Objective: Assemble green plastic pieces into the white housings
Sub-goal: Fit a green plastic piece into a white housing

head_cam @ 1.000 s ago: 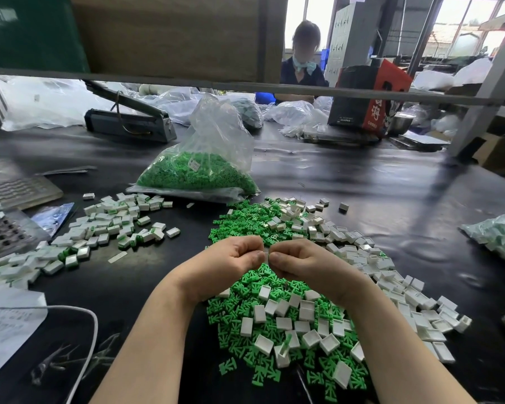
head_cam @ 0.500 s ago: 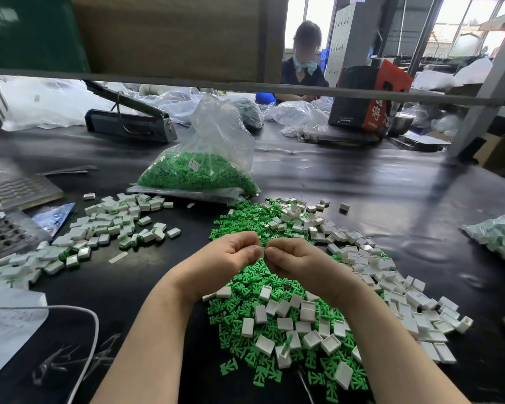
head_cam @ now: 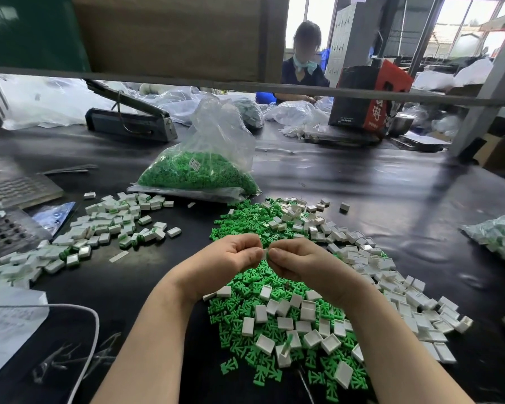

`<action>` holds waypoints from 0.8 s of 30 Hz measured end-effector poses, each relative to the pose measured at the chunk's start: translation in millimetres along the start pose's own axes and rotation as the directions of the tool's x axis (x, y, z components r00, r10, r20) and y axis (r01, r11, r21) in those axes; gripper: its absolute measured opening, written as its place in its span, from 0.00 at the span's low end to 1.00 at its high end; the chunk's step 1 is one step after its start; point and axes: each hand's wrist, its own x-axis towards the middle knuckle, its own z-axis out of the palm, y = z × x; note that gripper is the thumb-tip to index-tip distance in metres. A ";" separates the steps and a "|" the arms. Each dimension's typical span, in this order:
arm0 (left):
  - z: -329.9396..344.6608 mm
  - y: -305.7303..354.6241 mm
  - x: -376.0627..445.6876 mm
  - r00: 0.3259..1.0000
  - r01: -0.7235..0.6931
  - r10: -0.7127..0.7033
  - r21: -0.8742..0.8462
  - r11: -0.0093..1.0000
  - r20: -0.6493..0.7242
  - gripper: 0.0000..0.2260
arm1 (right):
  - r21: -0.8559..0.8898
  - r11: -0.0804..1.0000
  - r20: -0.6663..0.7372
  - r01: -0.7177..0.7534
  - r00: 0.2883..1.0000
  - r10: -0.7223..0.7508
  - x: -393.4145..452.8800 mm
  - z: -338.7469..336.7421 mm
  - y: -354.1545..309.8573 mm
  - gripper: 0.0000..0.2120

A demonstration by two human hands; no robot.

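Observation:
My left hand [head_cam: 226, 259] and my right hand [head_cam: 299, 262] meet fingertip to fingertip above a heap of loose green plastic pieces [head_cam: 245, 290] and empty white housings [head_cam: 362, 258]. Between the fingertips a small white housing [head_cam: 264, 254] shows, with a sliver of green at its right end. The left fingers pinch the housing; the right fingers pinch the green end. Most of both parts is hidden by the fingers. A separate pile of white housings with green showing [head_cam: 111, 225] lies to the left on the black table [head_cam: 362, 185].
A clear bag of green pieces [head_cam: 199, 173] stands behind the heap. Grey perforated trays [head_cam: 6, 228] and paper [head_cam: 9, 319] lie at the left, with a white cable [head_cam: 91, 330]. Another bag of parts [head_cam: 502, 234] sits at the right edge. A person sits beyond the table.
Both hands have risen slightly and stay pressed together; the white housing is now visible between the fingertips.

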 end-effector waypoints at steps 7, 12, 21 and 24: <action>-2.1 3.3 -3.4 0.998 0.024 -0.029 0.082 0.996 0.056 0.08 | -0.084 0.996 0.053 -0.013 0.998 0.018 -1.3 0.6 0.1 0.12; -2.5 5.7 -4.5 0.995 0.033 -0.040 0.084 0.996 0.088 0.07 | -0.069 0.998 0.071 0.000 0.997 0.005 -4.1 0.3 -4.6 0.12; 2.2 2.1 -0.4 0.995 0.095 -0.097 0.120 0.988 0.013 0.08 | -0.196 0.974 0.036 -0.112 0.992 0.122 -2.7 0.7 -5.2 0.13; 1.1 1.7 -1.3 0.995 0.100 -0.099 0.135 0.986 -0.010 0.08 | -0.228 0.967 0.010 -0.113 0.993 0.119 -3.1 1.8 -5.4 0.12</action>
